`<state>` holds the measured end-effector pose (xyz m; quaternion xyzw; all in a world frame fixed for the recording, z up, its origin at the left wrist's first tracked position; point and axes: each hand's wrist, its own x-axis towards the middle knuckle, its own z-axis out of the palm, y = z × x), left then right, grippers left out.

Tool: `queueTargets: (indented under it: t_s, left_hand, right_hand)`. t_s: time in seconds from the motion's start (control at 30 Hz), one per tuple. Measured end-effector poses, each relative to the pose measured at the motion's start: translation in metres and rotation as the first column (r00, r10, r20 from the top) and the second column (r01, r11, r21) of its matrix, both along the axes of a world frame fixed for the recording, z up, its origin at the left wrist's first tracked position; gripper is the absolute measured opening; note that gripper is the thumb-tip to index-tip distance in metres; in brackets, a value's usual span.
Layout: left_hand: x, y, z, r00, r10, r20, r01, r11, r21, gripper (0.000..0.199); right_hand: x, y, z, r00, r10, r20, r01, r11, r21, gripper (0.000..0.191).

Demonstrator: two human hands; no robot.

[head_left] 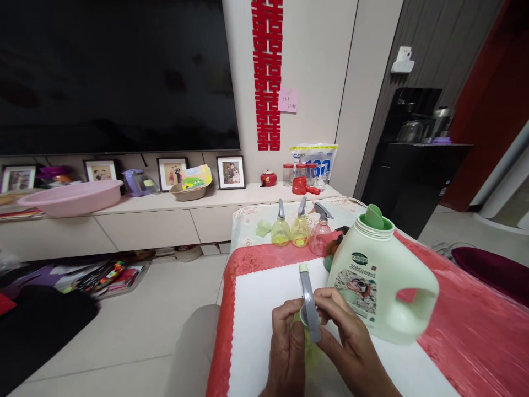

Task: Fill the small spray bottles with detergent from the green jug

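Note:
In front of me is a yellow spray bottle (313,355) with a grey trigger head (308,300), its nozzle pointing away from me. My left hand (288,344) is closed around the bottle's neck from the left. From the right, my right hand (346,336) pinches the collar under the trigger head. Both hands hide much of the bottle body. A large pale green detergent jug (392,292) stands just beyond my right hand, with a green cup (374,216) in its mouth. Behind stand two yellow spray bottles (281,229) and a pink one (320,234).
A white sheet (264,309) lies over the red tablecloth (463,309). A dark-topped bottle (330,251) is partly hidden behind the jug. A crumpled green piece (263,227) lies left of the spray bottles. Beyond the table runs a low white cabinet (144,229) with jars (288,175).

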<state>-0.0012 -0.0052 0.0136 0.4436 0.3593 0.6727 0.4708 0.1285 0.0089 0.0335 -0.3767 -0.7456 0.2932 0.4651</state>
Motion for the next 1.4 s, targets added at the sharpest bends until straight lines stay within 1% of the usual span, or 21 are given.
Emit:
queueTargets:
  t_s: [0.07, 0.1, 0.13, 0.2, 0.3, 0.37, 0.53, 0.63, 0.73, 0.83, 0.93, 1.03, 1.1, 1.17, 1.23, 1.3, 1.37, 1.4]
  left_hand:
    - [0.000, 0.000, 0.000, 1.000, 0.001, 0.004, 0.000, 1.000, -0.021, 0.037]
    - [0.000, 0.000, 0.000, 1.000, 0.010, 0.003, -0.010, 1.000, -0.030, 0.037]
    - [0.000, 0.000, -0.001, 1.000, 0.019, 0.002, -0.019, 0.999, -0.028, 0.037]
    - [-0.001, 0.002, -0.002, 1.000, 0.024, 0.004, -0.024, 1.000, 0.017, 0.039]
    - [-0.003, 0.003, -0.004, 1.000, 0.003, 0.007, -0.004, 0.995, 0.097, 0.039]
    - [-0.003, 0.003, -0.004, 1.000, 0.002, -0.001, -0.002, 0.994, 0.108, 0.037]
    - [-0.002, 0.003, -0.004, 0.999, 0.041, -0.010, -0.040, 0.997, 0.061, 0.034]
    - [-0.003, 0.002, -0.002, 0.998, 0.060, -0.025, -0.059, 0.997, 0.039, 0.035]
    - [-0.005, 0.000, 0.003, 0.997, 0.049, -0.054, -0.048, 0.999, 0.015, 0.037]
    - [-0.009, -0.003, 0.012, 0.995, 0.024, -0.096, -0.028, 0.999, -0.036, 0.041]
    - [-0.013, -0.003, 0.019, 0.988, -0.025, -0.155, 0.014, 0.997, -0.072, 0.042]
    - [-0.015, 0.002, 0.020, 0.975, -0.139, -0.174, 0.122, 0.987, -0.102, 0.038]
    - [-0.014, 0.006, 0.018, 0.973, -0.169, -0.156, 0.157, 0.984, -0.088, 0.034]
    - [-0.014, 0.010, 0.016, 0.979, -0.126, -0.161, 0.119, 0.992, -0.050, 0.028]
    - [-0.014, 0.013, 0.017, 0.977, -0.058, -0.207, 0.055, 0.998, -0.020, 0.021]
    - [-0.016, 0.014, 0.019, 0.966, -0.019, -0.257, 0.020, 1.000, 0.001, 0.017]
    - [-0.019, 0.015, 0.023, 0.960, 0.000, -0.281, 0.007, 1.000, 0.025, 0.016]
    - [-0.021, 0.015, 0.025, 0.958, -0.002, -0.286, 0.011, 1.000, 0.029, 0.018]
  right_hand:
    - [0.001, -0.001, 0.004, 1.000, 0.018, 0.016, -0.018, 1.000, 0.005, 0.026]
    - [0.000, -0.001, 0.004, 1.000, 0.011, 0.013, -0.012, 1.000, 0.018, 0.025]
    - [-0.001, -0.001, 0.001, 1.000, -0.001, 0.003, 0.001, 0.999, 0.036, 0.023]
    - [-0.006, 0.000, -0.007, 0.997, -0.052, -0.049, 0.055, 0.998, 0.044, 0.022]
    - [-0.013, 0.001, -0.019, 0.976, -0.152, -0.154, 0.153, 0.988, -0.007, 0.027]
    - [-0.016, 0.000, -0.021, 0.965, -0.185, -0.184, 0.181, 0.983, -0.038, 0.029]
    - [-0.019, -0.004, -0.013, 0.978, -0.069, -0.197, 0.067, 0.998, -0.017, 0.030]
    - [-0.019, -0.004, -0.016, 0.969, -0.114, -0.221, 0.108, 0.993, -0.039, 0.028]
    - [-0.022, -0.001, -0.028, 0.950, -0.144, -0.279, 0.117, 0.987, -0.114, 0.031]
    - [-0.027, 0.000, -0.040, 0.903, -0.168, -0.395, 0.088, 0.973, -0.212, 0.037]
    - [-0.036, -0.002, -0.045, 0.821, -0.236, -0.520, 0.076, 0.948, -0.310, 0.043]
    - [-0.046, -0.007, -0.044, 0.741, -0.343, -0.578, 0.126, 0.916, -0.381, 0.048]
    - [-0.051, -0.010, -0.045, 0.717, -0.411, -0.563, 0.200, 0.895, -0.399, 0.048]
    - [-0.053, -0.012, -0.049, 0.719, -0.465, -0.517, 0.284, 0.875, -0.392, 0.047]
    - [-0.049, -0.011, -0.056, 0.734, -0.470, -0.490, 0.325, 0.877, -0.354, 0.047]
    - [-0.040, -0.007, -0.066, 0.787, -0.401, -0.469, 0.287, 0.911, -0.297, 0.047]
    - [-0.029, -0.001, -0.075, 0.859, -0.297, -0.417, 0.204, 0.945, -0.254, 0.045]
    - [-0.024, 0.002, -0.078, 0.876, -0.264, -0.403, 0.171, 0.952, -0.252, 0.044]
